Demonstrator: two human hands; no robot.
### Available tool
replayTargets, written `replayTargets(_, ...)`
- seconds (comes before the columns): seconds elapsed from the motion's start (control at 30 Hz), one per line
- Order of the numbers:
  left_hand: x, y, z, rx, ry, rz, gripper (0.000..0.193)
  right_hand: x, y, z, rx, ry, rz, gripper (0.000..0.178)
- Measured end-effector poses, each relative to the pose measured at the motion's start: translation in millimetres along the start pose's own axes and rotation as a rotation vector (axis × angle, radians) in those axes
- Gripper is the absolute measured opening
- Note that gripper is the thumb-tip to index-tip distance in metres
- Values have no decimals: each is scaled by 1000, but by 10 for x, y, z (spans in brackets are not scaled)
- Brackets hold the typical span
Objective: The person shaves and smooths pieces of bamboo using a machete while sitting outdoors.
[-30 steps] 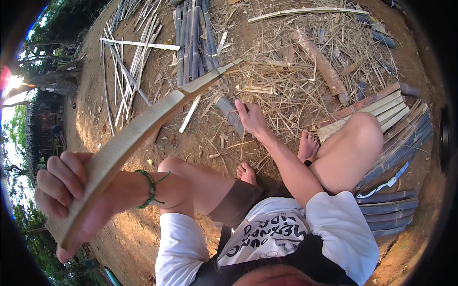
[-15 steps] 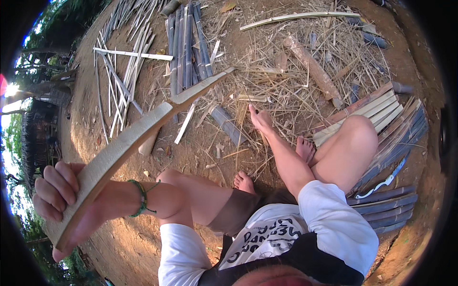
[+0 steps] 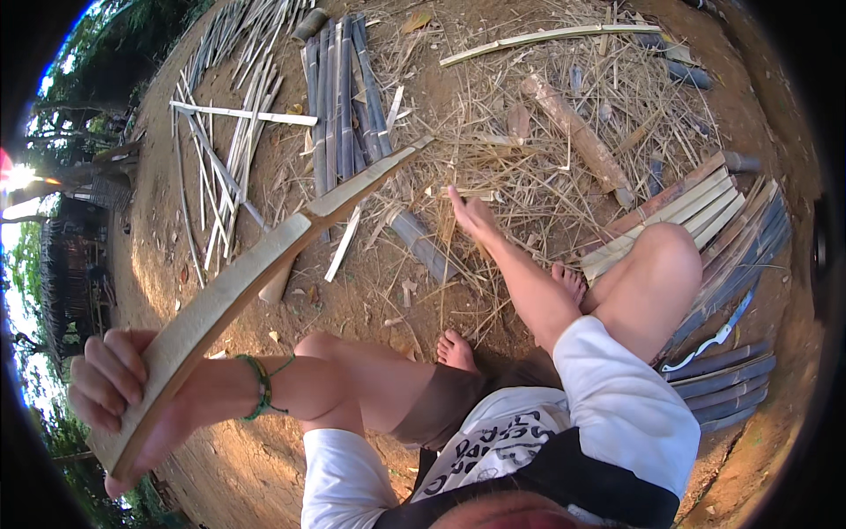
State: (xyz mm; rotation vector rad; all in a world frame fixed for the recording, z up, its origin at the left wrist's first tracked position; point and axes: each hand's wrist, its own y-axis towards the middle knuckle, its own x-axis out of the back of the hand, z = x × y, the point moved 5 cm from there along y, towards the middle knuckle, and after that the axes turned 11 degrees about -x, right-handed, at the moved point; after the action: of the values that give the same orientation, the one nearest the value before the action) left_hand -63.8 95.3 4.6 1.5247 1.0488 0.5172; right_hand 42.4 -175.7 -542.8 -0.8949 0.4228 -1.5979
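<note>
In my left hand (image 3: 110, 379) is a long split bamboo strip (image 3: 238, 264), gripped near its broad end with the fingers curled over its edge. The strip slants up across the view, thinning past a node to a narrow far tip. My right hand (image 3: 476, 219) is closed out in front of me, beyond that tip's right side, with its thumb stretched forward. Whatever it grips is too thin and hidden to name. Just left of the right hand, a short dark bamboo piece (image 3: 421, 245) lies on the ground.
Dark bamboo slats (image 3: 339, 97) and pale strips (image 3: 251, 132) lie at the far left. A log (image 3: 577, 137) rests among shavings (image 3: 502, 167). At my right are split bamboo pieces (image 3: 687, 212), a curved blade with a white handle (image 3: 724, 333), and stacked dark slats (image 3: 727, 379).
The bamboo strip's far tip and my left hand sit slightly lower in view. My right hand has shifted a little to the left, and the whole view has moved slightly.
</note>
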Motion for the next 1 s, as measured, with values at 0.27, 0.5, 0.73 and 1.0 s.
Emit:
replayTargets(0.27,103,88,105,-48,6,-48,86,-75,342,-214,57,73,-60,73)
replayTargets(0.5,228,2,-30,-208,273,-142,82,115,-222,-7,-62,225,-34,81)
replayTargets(0.73,41,122,-112,-338,900,-45,62,148,-1596,569,245,595,140,68)
replayTargets(1.0,-754,-84,179,-427,1258,-190,67,558,-3852,1473,963,478,381,55)
